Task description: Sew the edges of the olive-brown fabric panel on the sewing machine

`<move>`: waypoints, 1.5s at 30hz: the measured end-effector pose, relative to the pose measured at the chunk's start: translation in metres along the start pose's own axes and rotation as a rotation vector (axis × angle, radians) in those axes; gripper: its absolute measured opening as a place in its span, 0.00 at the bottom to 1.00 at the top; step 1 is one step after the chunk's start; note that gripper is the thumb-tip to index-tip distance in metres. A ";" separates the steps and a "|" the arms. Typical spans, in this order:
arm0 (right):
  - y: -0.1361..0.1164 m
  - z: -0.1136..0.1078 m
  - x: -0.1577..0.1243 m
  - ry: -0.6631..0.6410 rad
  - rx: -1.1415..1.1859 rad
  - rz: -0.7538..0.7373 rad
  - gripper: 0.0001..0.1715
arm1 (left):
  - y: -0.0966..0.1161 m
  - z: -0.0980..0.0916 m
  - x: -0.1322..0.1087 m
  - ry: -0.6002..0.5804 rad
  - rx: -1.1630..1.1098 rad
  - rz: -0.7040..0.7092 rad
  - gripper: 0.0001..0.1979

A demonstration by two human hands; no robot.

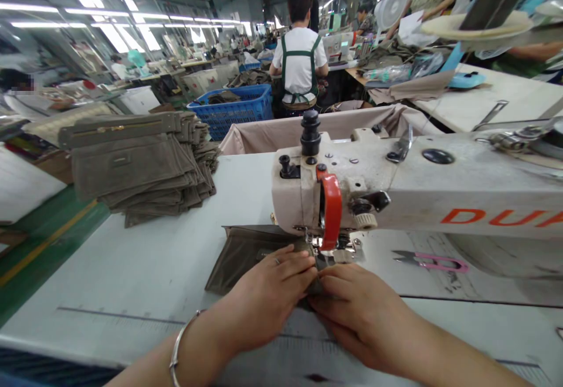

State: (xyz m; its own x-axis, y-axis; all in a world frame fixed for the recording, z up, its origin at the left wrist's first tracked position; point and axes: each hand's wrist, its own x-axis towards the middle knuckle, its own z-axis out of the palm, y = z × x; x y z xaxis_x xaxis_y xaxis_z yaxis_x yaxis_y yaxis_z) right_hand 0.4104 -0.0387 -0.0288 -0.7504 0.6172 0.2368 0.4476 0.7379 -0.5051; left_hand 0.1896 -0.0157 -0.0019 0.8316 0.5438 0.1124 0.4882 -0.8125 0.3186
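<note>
A dark olive fabric panel (237, 261) lies on the table under the needle area of a sewing machine (422, 182). My left hand (272, 287) presses on it with fingers stretched out, just left of the presser foot (315, 245). Close beside it, my right hand (356, 311) pinches the panel's near right edge, its fingertips partly hidden. An orange guard (331, 211) on the machine head hangs over the stitching spot and hides part of it. Pink-handled thread snips (433, 261) rest on the machine bed to the right.
A tall stack of similar olive pieces (132, 164) stands at the table's left. Ruler markings (123, 315) run along the front. Behind the machine are a beige cloth-lined trough (264, 135) and a blue basket (235, 108). A co-worker (300, 53) sits beyond, back turned.
</note>
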 end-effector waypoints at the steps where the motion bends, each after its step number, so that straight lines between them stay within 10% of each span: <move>1: 0.000 0.000 0.000 -0.003 0.002 0.001 0.15 | 0.000 0.002 0.000 -0.023 0.037 0.018 0.19; 22: 0.011 -0.009 -0.008 0.107 -0.024 -0.002 0.13 | -0.020 0.024 -0.004 0.265 0.079 0.169 0.10; 45: 0.018 0.007 0.000 0.183 -0.128 0.099 0.21 | -0.033 0.022 0.007 0.283 -0.034 0.105 0.10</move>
State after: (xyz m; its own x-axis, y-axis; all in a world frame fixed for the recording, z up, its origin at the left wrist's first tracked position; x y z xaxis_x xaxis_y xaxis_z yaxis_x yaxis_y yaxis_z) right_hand 0.4156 -0.0274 -0.0437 -0.6048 0.7185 0.3435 0.5810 0.6931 -0.4267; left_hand 0.1853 0.0098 -0.0324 0.7680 0.4979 0.4029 0.3902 -0.8626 0.3220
